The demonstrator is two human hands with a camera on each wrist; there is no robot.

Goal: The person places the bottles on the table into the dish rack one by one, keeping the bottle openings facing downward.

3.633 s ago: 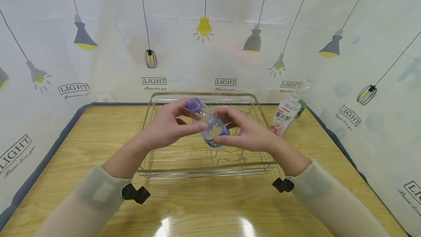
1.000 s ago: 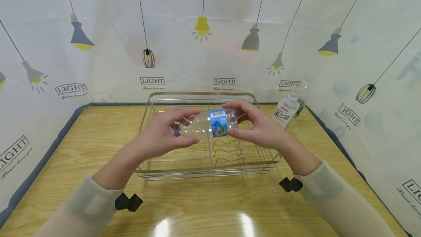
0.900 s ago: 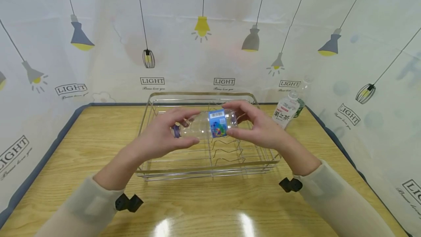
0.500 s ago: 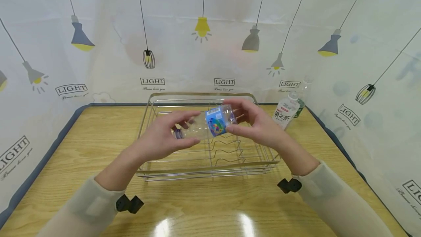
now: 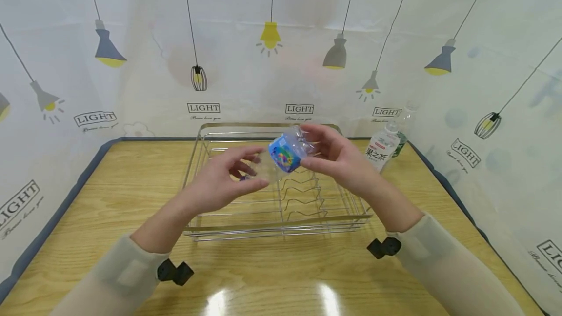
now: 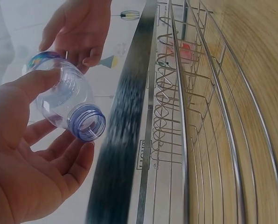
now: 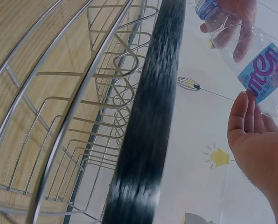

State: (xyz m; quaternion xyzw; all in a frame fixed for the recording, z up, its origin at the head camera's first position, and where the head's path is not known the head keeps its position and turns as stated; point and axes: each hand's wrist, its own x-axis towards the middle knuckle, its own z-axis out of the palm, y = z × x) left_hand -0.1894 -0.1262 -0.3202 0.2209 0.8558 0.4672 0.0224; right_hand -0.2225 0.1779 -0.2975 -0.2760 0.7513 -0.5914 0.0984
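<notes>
A clear plastic bottle (image 5: 285, 154) with a blue label is held in the air over the wire rack, tilted, its base end up to the right. My left hand (image 5: 215, 179) holds the neck end between thumb and fingers. In the left wrist view the thumb lies across the bottle's shoulder, and the purple neck ring (image 6: 86, 122) surrounds a mouth without a cap. My right hand (image 5: 340, 157) grips the base end between thumb and fingers. The right wrist view shows pink lettering on the label (image 7: 265, 72) near its fingertips. In the head view the left fingers hide most of the neck.
Beneath the hands a metal wire dish rack (image 5: 281, 223) with wavy dividers stands on the wooden table (image 5: 281, 277). Right of it stand a white-labelled bottle (image 5: 379, 149) and a green-labelled one (image 5: 401, 143) partly behind. A lamp-patterned sheet (image 5: 246, 52) covers the walls around.
The bottle has turned from lying level, its base end rising and its neck dipping lower left. My right hand has moved slightly upward with it; earlier still, the neck pointed up.
</notes>
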